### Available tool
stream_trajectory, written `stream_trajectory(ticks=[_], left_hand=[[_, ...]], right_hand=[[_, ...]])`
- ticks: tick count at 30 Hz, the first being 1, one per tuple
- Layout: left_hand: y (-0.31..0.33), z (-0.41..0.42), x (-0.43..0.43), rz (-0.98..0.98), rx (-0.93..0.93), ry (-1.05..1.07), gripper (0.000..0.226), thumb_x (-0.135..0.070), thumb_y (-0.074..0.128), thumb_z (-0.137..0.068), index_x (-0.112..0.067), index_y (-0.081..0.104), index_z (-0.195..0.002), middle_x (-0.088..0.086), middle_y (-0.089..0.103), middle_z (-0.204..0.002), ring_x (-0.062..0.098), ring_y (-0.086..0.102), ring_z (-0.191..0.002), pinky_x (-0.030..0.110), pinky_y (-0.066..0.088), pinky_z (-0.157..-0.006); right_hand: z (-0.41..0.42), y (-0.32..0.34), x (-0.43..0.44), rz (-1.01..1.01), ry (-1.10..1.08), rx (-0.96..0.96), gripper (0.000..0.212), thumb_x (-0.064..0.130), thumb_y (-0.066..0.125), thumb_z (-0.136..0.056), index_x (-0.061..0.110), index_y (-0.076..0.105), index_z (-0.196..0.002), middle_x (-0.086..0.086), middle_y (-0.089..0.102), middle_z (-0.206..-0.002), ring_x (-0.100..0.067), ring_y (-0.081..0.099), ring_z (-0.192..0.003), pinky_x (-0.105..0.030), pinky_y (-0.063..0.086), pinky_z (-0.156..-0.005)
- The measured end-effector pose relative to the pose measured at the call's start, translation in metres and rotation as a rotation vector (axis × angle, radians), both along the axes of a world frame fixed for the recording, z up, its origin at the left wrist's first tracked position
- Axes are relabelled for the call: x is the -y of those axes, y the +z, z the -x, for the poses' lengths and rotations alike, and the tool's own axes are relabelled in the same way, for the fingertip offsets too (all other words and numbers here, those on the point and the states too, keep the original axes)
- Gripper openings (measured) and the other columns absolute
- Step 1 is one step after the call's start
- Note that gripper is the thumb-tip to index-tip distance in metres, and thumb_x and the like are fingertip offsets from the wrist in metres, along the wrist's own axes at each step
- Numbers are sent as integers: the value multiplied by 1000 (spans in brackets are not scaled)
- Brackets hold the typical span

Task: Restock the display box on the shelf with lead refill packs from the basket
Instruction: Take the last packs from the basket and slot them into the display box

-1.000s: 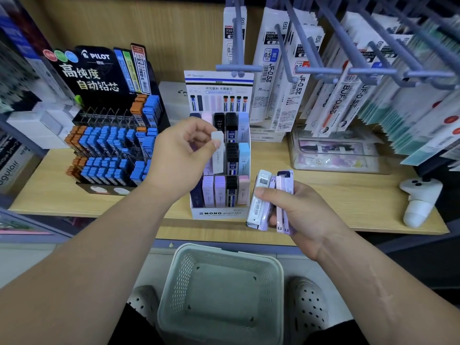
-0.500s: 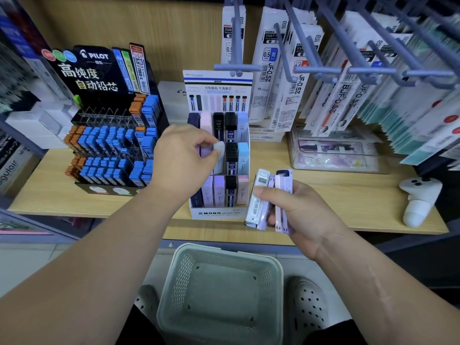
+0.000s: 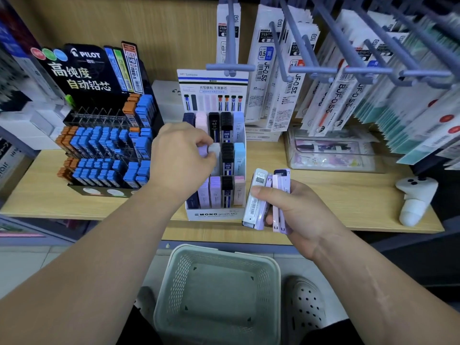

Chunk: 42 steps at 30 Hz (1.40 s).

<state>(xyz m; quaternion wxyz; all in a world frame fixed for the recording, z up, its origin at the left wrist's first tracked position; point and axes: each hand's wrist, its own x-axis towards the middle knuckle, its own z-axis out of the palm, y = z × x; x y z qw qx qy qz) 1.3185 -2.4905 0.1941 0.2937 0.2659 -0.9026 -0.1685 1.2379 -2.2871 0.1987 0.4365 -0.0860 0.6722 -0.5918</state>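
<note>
While the left hand (image 3: 181,158) sits at the middle row of the MONO display box (image 3: 215,214), its thumb and fingers are pinched on a white refill pack (image 3: 214,151), upright in that row. At four o'clock, just beside the box, the right hand (image 3: 293,210) is clamped round a bundle of refill packs (image 3: 258,195), white and lilac, ends up. Down at six o'clock, the pale green basket (image 3: 224,251) sits below the wooden shelf (image 3: 336,200); at nine o'clock stands the Pilot lead rack (image 3: 107,150).
</note>
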Motion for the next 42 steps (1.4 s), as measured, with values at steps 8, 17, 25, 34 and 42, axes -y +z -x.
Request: stream_trajectory(ticks=[8, 17, 25, 34, 42], left_hand=[[21, -7, -34, -441, -97, -132, 8, -30, 73, -86, -26, 75, -92, -10, 61, -66, 10, 55, -64, 26, 50, -67], [17, -12, -60, -1128, 9, -205, 10, -12, 73, -87, -16, 73, -96, 14, 67, -70, 15, 57, -54, 27, 49, -52], [21, -12, -52, -1283, -118, -261, 11, -7, 64, -93, 0, 64, -102, 9, 67, -70, 19, 57, -52, 28, 52, -51], [23, -12, -52, -1384, -238, -246, 10, -1, 57, -93, -9, 59, -88, 14, 72, -84, 26, 59, -69, 29, 44, -53], [28, -15, -33, -1375, -372, -307, 13, -5, 65, -85, -13, 56, -82, 14, 74, -85, 17, 57, -65, 26, 39, -56]], right_hand=[[-2, 0, 3, 13, -17, 1, 10, 21, 79, -81, 20, 76, -90, -8, 77, -87, -28, 60, -79, -42, 41, -73], [-10, 2, 9, 36, 6, -92, 30, 18, 82, -80, 1, 68, -99, -17, 74, -85, -25, 62, -70, -38, 46, -61], [-4, 5, 7, 142, -8, 72, 14, 19, 73, -86, 11, 72, -97, -8, 70, -77, -16, 55, -54, -30, 39, -59], [-4, 6, 7, 141, -30, 40, 17, 13, 71, -87, 8, 71, -103, -10, 72, -84, -20, 62, -65, -29, 44, -59], [-7, 9, 8, 46, -41, -8, 18, 17, 75, -84, 26, 75, -69, -9, 70, -72, -17, 49, -52, -29, 34, -54]])
